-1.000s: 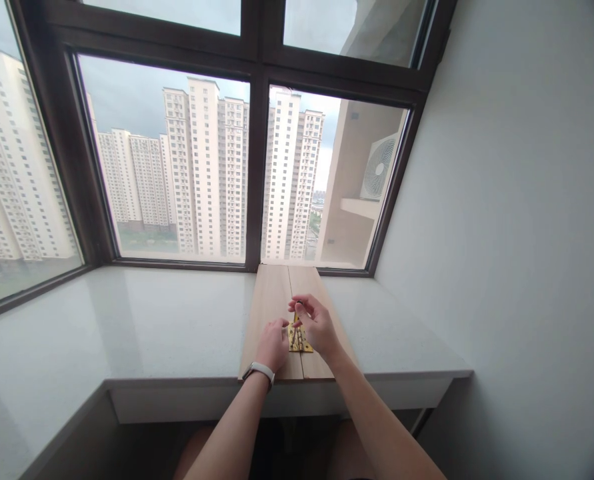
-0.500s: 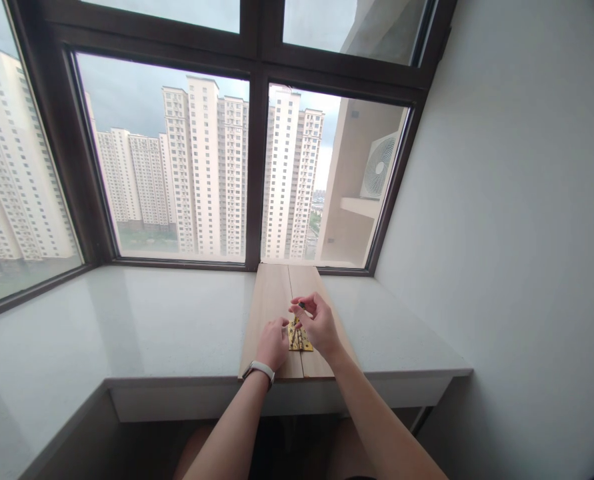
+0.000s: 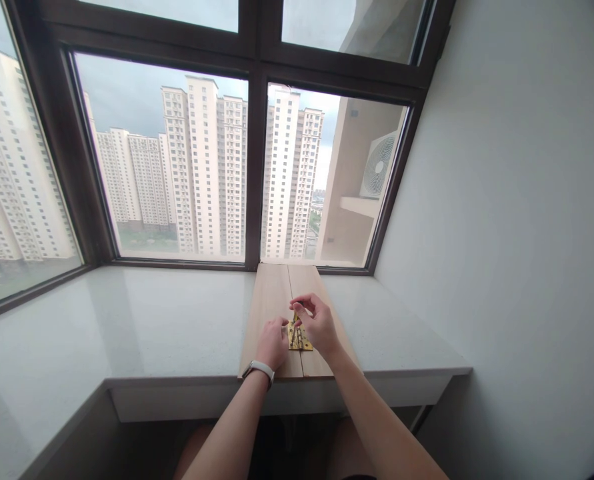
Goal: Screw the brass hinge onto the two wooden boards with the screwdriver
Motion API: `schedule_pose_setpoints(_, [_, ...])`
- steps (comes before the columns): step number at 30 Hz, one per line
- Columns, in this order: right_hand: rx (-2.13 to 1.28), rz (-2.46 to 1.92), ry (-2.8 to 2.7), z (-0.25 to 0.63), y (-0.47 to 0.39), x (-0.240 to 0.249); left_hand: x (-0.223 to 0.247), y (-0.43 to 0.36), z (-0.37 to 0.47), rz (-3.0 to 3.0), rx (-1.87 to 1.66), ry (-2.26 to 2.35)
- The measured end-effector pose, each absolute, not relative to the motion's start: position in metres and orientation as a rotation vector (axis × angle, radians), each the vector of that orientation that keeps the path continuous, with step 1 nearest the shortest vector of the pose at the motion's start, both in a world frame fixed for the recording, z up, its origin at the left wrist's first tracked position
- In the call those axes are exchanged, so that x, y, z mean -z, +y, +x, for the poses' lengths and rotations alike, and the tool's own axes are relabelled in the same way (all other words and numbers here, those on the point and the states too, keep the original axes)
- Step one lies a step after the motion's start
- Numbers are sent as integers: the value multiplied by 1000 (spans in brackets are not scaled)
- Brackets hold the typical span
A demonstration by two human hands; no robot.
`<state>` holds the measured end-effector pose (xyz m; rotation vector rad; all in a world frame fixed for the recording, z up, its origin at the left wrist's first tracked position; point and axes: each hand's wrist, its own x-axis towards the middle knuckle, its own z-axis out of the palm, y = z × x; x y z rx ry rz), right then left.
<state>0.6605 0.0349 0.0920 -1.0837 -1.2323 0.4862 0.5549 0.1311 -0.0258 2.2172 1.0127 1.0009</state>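
A brass-coloured hinge (image 3: pixel 305 345) lies across the seam between two pale wooden boards (image 3: pixel 269 293). My right hand (image 3: pixel 318 325) is closed around the handle of a small screwdriver (image 3: pixel 295 316), held nearly upright above the hinge's upper left part. Its fingers cover most of the handle, and the tip is too small to make out. My left hand (image 3: pixel 273 343) rests on the left board with its fingers curled together at the hinge's left edge, close to the screwdriver's shaft. Whatever the left fingertips pinch is hidden.
The boards lie on a white windowsill counter (image 3: pixel 177 327), reaching from its front edge to the dark window frame (image 3: pixel 257 167). A white wall (image 3: pixel 501 200) rises on the right. A pale wristband (image 3: pixel 261 367) circles my left wrist.
The fingers of my right hand have shifted around the screwdriver's handle, covering the dark end that showed before. My left hand and the hinge stay in place.
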Motion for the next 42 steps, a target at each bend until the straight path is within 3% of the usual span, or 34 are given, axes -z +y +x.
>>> schedule_pose_setpoints(42, [-491,-1072,-1167,656,32,-89,28,133,556,2180,-1022,990])
